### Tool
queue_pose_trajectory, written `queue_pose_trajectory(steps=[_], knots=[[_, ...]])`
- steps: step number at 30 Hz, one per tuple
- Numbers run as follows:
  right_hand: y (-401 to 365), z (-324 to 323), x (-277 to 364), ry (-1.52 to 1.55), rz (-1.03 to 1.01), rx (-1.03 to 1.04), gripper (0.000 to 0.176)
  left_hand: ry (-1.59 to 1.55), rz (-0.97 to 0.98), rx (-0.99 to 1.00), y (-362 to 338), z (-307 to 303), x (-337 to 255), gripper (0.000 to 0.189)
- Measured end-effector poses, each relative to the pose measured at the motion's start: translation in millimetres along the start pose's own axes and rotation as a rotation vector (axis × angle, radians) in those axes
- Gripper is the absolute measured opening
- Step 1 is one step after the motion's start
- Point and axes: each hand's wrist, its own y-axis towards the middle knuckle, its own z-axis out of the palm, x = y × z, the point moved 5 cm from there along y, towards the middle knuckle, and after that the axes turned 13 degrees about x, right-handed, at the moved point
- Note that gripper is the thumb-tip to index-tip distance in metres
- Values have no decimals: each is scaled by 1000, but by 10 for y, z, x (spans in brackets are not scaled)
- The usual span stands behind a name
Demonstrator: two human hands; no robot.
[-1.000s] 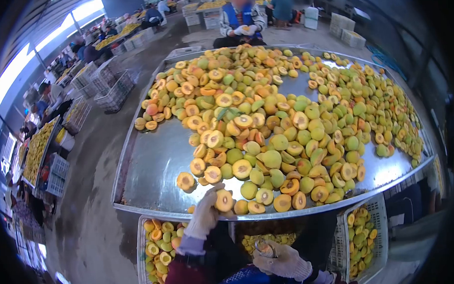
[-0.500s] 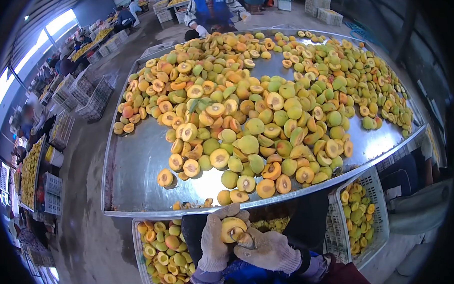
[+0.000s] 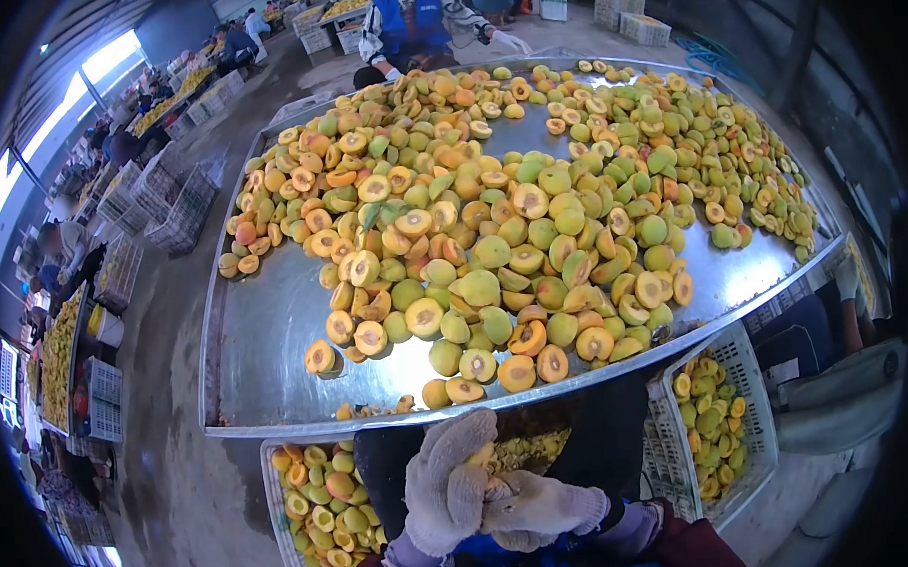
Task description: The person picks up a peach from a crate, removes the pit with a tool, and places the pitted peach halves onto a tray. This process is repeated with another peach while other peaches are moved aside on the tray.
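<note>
My left hand (image 3: 445, 479), in a pale knitted work glove, is closed around a peach half (image 3: 482, 456). Only a sliver of its yellow flesh shows between the glove fingers. My right hand (image 3: 547, 504), gloved too, presses against the left from the side with its fingers curled. Whatever it grips is hidden by the gloves. Both hands are over my lap, just below the near edge of the metal table (image 3: 266, 340). Many halved peaches (image 3: 517, 373) are heaped on that table, several with stones showing.
A crate of peach halves (image 3: 272, 490) stands at my left, another crate (image 3: 752, 373) at my right. Scraps (image 3: 535, 451) lie below between my legs. Across the table is a co-worker in a blue vest (image 3: 410, 20). Stacked crates (image 3: 176, 198) stand along the left aisle.
My left fingers have folded over the peach half, whose cut face was showing before. My right hand has turned in against it. The co-worker's gloved hand has moved outward over the far edge.
</note>
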Motion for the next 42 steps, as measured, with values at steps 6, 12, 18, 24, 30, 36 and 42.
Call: queue_pose_trajectory(steps=[6, 12, 18, 24, 30, 36, 42], knots=[[137, -14, -302, 339, -251, 197, 27, -545, -153, 115, -18, 133, 212, 46], [90, 106, -323, 595, -413, 389, 24, -616, -205, 215, -2, 135, 232, 37], [-20, 281, -10, 815, -405, 378, 29, -791, -148, 194, 14, 177, 87, 29], [-60, 261, -23, 823, -413, 472, 27, -170, -5, 348, 251, 55, -57, 22], [-50, 282, -43, 873, -399, 396, 29, -921, -137, 122, 43, 238, 122, 28], [-2, 119, -214, 771, -439, 388, 32, -245, -257, 404, 332, 159, 20, 26], [7, 232, -225, 879, -505, 459, 34, -683, -11, 361, 204, 309, 109, 30]])
